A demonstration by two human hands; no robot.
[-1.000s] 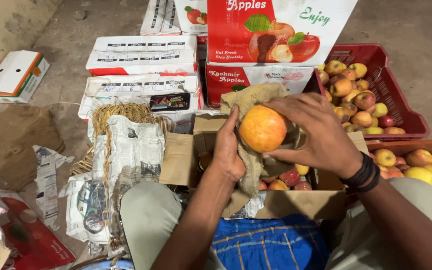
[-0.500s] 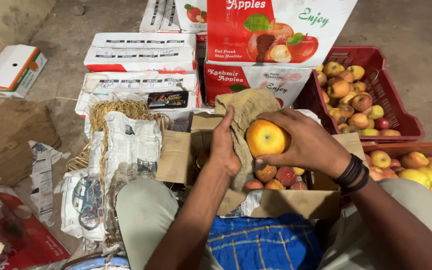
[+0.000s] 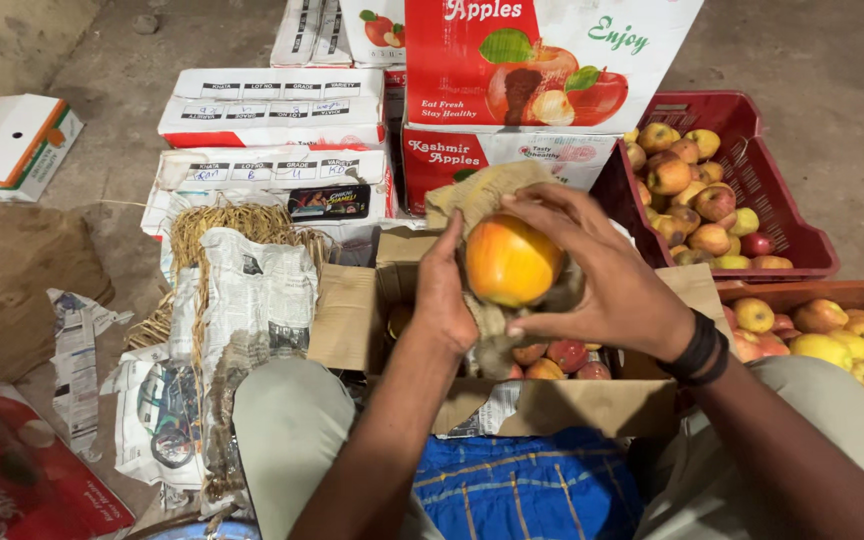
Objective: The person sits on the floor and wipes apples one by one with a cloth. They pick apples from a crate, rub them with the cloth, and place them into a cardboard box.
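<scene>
Both hands (image 3: pixel 592 285) around apple (image 3: pixel 510 262)

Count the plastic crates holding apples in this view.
2. A dark red crate sits far right beside the printed cartons; an orange-red crate lies nearer, at the right edge, partly cut off. Others may lie out of frame.

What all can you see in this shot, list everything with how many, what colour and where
apple: one, yellow-orange, held in both hands
cloth: one, tan, bunched behind and under the apple
open carton: one, brown, below the hands, red and yellow apples inside
red crate: one, upper right, full of apples
orange crate: one, right edge, apples inside
printed apple boxes: several, white and red, stacked at top
straw: one bundle, left of the carton
newspaper: crumpled sheets, left
small box: one, white, far left
left hand: grip on the cloth beside the apple
right hand: grip on the apple, black wristband
</scene>
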